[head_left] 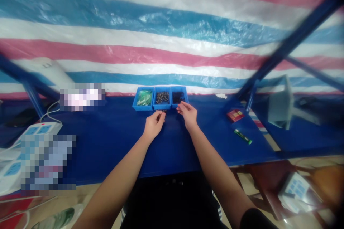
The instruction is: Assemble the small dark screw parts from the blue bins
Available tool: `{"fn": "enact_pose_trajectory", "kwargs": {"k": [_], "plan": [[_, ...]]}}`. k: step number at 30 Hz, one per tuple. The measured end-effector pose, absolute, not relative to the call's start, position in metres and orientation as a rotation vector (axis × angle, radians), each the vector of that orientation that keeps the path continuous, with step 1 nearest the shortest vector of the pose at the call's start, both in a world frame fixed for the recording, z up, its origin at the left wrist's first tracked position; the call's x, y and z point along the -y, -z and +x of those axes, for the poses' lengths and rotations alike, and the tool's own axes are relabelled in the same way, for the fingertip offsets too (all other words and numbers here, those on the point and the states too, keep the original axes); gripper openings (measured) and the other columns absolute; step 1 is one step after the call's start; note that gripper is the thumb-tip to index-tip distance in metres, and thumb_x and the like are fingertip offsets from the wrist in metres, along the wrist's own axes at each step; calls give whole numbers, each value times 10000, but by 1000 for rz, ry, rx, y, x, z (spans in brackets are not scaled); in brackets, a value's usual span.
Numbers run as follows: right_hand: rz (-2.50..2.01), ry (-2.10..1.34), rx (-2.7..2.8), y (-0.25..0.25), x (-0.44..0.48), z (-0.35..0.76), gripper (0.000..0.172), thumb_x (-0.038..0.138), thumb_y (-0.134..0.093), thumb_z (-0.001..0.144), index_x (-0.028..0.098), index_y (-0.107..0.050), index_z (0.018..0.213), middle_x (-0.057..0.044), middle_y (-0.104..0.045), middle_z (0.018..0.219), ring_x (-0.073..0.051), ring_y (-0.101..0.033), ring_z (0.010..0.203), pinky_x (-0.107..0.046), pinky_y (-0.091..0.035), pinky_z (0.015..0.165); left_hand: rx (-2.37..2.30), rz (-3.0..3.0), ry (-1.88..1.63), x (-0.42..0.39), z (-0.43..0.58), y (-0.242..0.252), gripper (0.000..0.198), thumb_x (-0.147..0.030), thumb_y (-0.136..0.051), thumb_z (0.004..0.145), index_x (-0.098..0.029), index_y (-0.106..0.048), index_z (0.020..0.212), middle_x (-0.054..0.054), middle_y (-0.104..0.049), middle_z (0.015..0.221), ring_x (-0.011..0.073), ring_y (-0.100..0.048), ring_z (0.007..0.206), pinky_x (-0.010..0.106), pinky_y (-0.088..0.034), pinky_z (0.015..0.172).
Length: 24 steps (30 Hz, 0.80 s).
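Note:
Three blue bins stand side by side at the back of the blue table. The left bin [143,108] holds green and clear packets, the middle bin [162,107] small metallic parts, the right bin [185,89] small black parts. My left hand [154,125] is closed in a pinch just in front of the middle bin, with a few small dark pieces by its fingertips; what it grips is too small to name. At the front edge of the right bin, my right hand [189,113] has thumb and fingertips pinched together; anything between them is too small to tell.
On the right of the table [107,150] lie a red box [235,115] and a green packet [243,136]. White power strips [43,128] with cables are at the left. Blue frame bars [290,39] slant at both sides before a striped sheet [161,53].

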State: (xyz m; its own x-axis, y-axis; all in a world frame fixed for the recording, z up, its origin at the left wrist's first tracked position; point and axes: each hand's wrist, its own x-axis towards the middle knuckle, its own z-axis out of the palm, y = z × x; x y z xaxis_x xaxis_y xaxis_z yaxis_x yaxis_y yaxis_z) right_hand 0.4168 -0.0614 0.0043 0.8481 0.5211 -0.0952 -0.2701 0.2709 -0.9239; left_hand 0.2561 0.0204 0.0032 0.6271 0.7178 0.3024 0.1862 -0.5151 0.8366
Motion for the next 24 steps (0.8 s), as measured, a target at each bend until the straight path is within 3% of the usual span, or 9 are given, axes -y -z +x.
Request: {"fn": "enact_pose_trajectory", "kwargs": {"k": [6,10,14,18,24], "plan": [[-1353,-462,472,0,63,418,278,344,-656,781,167,-683,994,-73,-735,886,-171,-696,692,-298,-562,637,-707,2039,-823,-20,256,-5,281,-437,-505,911,-203,-654,864,-16,-661,663,140,-627,611,244,-480,650],[-1651,-357,1069,3,67,407,176,324,-610,824,215,-718,911,-34,-729,872,-167,-661,766,-310,-523,763,-717,2052,-833,-20,255,-6,268,-422,-508,911,-203,-654,861,-19,-661,668,133,-625,614,238,-476,655],[-1920,-164,1525,1,66,388,188,355,-662,805,201,-727,892,-67,-693,878,-202,-599,821,-343,-451,813,-726,2063,-863,-21,254,-6,266,-421,-511,906,-200,-652,858,-8,-680,718,139,-631,648,237,-478,656],[-2094,-83,1547,1,62,379,190,347,-604,861,200,-720,891,-77,-665,868,-218,-565,841,-342,-420,792,-735,2070,-854,-20,255,-7,269,-424,-509,904,-201,-652,855,-6,-682,722,139,-627,643,233,-478,642],[-1985,-131,1502,2,64,387,128,259,-595,868,196,-704,846,-70,-669,855,-205,-573,828,-326,-433,779,-735,2062,-845,-19,255,-10,268,-413,-508,906,-194,-653,854,-10,-674,692,136,-629,637,235,-485,663]]}}
